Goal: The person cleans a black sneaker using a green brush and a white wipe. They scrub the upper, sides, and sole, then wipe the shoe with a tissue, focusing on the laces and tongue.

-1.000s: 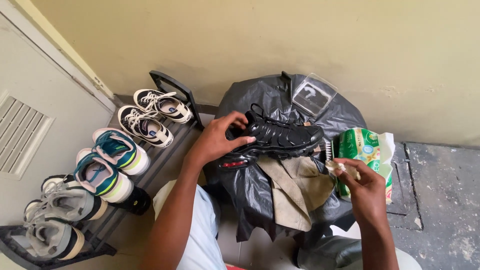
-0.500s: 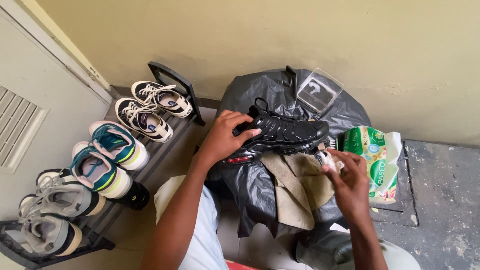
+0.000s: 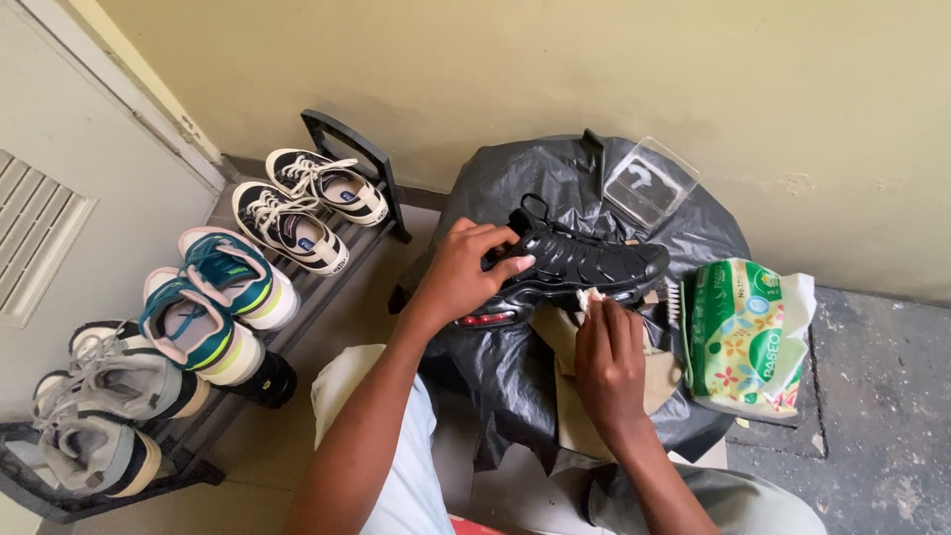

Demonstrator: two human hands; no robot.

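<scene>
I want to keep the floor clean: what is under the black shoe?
A black plastic bag lies spread under the black shoe, with a tan cloth on it by the right hand. Whatever the bag covers is hidden.

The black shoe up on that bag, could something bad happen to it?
Maybe. The black shoe rests on a crumpled black plastic bag, steadied only by the left hand, so it might slide off. The right hand presses a small pale wipe at its side; the brush beside it could get knocked.
</scene>
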